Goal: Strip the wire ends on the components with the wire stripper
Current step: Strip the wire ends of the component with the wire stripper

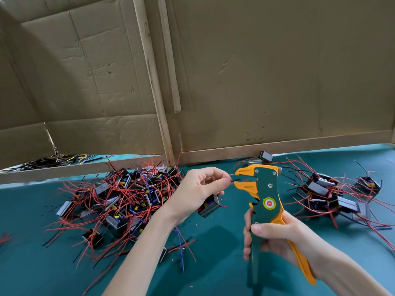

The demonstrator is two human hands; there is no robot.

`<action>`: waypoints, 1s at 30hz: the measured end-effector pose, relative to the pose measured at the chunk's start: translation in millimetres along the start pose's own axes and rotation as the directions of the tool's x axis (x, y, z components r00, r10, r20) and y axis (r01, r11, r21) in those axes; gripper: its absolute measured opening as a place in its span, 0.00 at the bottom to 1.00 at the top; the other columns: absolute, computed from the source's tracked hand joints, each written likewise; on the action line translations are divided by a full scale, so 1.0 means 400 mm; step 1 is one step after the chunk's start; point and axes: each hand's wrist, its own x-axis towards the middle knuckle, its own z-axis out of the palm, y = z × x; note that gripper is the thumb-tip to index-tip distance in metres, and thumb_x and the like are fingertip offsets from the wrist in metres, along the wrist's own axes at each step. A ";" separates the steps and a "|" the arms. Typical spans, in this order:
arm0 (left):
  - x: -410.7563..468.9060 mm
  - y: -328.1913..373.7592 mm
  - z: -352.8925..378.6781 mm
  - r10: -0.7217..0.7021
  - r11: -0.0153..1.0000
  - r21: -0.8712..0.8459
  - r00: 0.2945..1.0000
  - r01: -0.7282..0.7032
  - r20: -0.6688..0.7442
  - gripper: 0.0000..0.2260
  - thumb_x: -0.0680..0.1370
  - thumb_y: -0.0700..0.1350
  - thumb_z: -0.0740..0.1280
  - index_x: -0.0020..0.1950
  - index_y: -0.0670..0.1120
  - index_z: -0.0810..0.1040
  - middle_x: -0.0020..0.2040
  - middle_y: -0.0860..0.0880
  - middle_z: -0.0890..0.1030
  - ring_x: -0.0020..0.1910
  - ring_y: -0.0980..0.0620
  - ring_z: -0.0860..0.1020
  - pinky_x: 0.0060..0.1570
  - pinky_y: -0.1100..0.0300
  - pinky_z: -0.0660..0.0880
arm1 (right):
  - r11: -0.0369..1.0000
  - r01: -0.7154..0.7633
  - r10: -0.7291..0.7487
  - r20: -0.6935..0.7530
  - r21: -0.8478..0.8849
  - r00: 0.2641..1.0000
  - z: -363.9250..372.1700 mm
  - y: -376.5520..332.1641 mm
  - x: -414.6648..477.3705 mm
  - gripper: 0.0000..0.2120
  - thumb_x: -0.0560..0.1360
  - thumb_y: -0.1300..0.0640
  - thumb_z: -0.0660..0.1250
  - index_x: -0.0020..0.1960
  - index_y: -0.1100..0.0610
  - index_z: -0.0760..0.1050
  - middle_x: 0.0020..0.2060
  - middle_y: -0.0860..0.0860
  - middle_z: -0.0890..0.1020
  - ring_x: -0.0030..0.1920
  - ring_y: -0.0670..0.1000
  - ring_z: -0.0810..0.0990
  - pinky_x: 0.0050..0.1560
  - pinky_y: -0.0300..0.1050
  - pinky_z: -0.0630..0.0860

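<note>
While the left hand (198,189) is pinching a thin black wire end (235,180) between thumb and forefinger, it is feeding that end into the orange mouth of the wire stripper (266,201), so the step in hand looks like the loading of one wire before the squeeze. The component (208,207) belonging to that wire is hanging just under the left palm, above the counter (213,242). The right hand (277,238) is wrapping its grip around both handles of the tool, the handles standing apart and not yet pressed together, as far as I can judge. The stripper's long axis is running nearly upright, leaning a little away from the person, with its head at the top and its mouth pointing left toward the wire. The wire itself is lying roughly level, pointing right into the mouth. The next move is probably calling for a firm squeeze of the handles with the wire held steady and seated deep enough. A big tangled pile of components (124,199) is lying to the left, a smaller one (324,193) to the right.
</note>
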 end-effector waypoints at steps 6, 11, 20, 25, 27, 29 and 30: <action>-0.005 0.015 -0.012 -0.012 1.000 0.027 0.999 0.011 0.035 0.02 0.76 0.43 0.69 0.45 0.47 0.82 0.39 0.52 0.79 0.38 0.55 0.75 0.43 0.65 0.73 | 0.999 -0.020 0.019 -0.010 -0.038 1.000 0.007 -0.004 -0.006 0.18 0.61 0.55 0.82 0.41 0.62 0.77 0.34 0.66 0.77 0.35 0.63 0.79 0.41 0.58 0.78; -0.015 0.028 -0.030 -0.007 0.997 0.078 0.996 0.000 0.084 0.03 0.76 0.43 0.69 0.44 0.46 0.82 0.38 0.53 0.80 0.37 0.58 0.75 0.41 0.70 0.71 | 0.994 -0.019 0.013 -0.051 -0.108 0.999 0.023 0.001 -0.021 0.18 0.61 0.50 0.81 0.38 0.59 0.77 0.29 0.63 0.76 0.28 0.59 0.76 0.33 0.51 0.77; -0.011 0.015 -0.030 -0.059 0.965 0.258 0.998 0.049 0.030 0.05 0.78 0.40 0.68 0.43 0.48 0.80 0.38 0.52 0.79 0.37 0.57 0.73 0.44 0.67 0.71 | 0.988 -0.057 0.016 -0.271 -0.146 0.963 0.053 0.046 -0.005 0.18 0.57 0.47 0.78 0.30 0.58 0.73 0.24 0.61 0.73 0.22 0.55 0.73 0.25 0.44 0.72; 0.009 0.001 -0.022 0.030 0.912 0.409 0.988 0.034 -0.151 0.07 0.79 0.40 0.66 0.42 0.49 0.77 0.35 0.59 0.76 0.33 0.64 0.70 0.40 0.68 0.67 | 0.990 -0.077 0.092 -0.132 0.118 0.987 0.023 0.046 0.017 0.16 0.58 0.56 0.82 0.41 0.60 0.81 0.37 0.65 0.80 0.37 0.64 0.81 0.44 0.59 0.80; 0.019 0.009 -0.007 0.146 0.906 0.424 0.948 -0.013 -0.282 0.08 0.79 0.39 0.65 0.42 0.50 0.76 0.34 0.60 0.75 0.34 0.64 0.70 0.39 0.70 0.66 | 0.973 -0.093 0.131 -0.176 0.210 0.976 0.013 0.054 0.027 0.12 0.58 0.60 0.79 0.40 0.61 0.82 0.37 0.65 0.80 0.37 0.63 0.82 0.42 0.58 0.80; 0.031 0.029 0.022 0.279 0.899 0.428 0.878 -0.095 -0.390 0.08 0.80 0.39 0.64 0.44 0.49 0.76 0.37 0.58 0.76 0.37 0.64 0.72 0.41 0.71 0.67 | 0.949 -0.101 0.179 -0.247 0.298 0.952 0.009 0.054 0.032 0.06 0.61 0.65 0.75 0.38 0.63 0.82 0.36 0.65 0.80 0.35 0.63 0.82 0.39 0.57 0.81; 0.041 0.039 0.041 0.341 0.891 0.432 0.837 -0.142 -0.428 0.07 0.80 0.39 0.64 0.45 0.49 0.76 0.39 0.56 0.77 0.39 0.63 0.73 0.42 0.71 0.67 | 0.938 -0.096 0.194 -0.276 0.332 0.941 0.005 0.056 0.034 0.06 0.61 0.68 0.73 0.38 0.64 0.82 0.36 0.65 0.80 0.35 0.63 0.82 0.38 0.57 0.81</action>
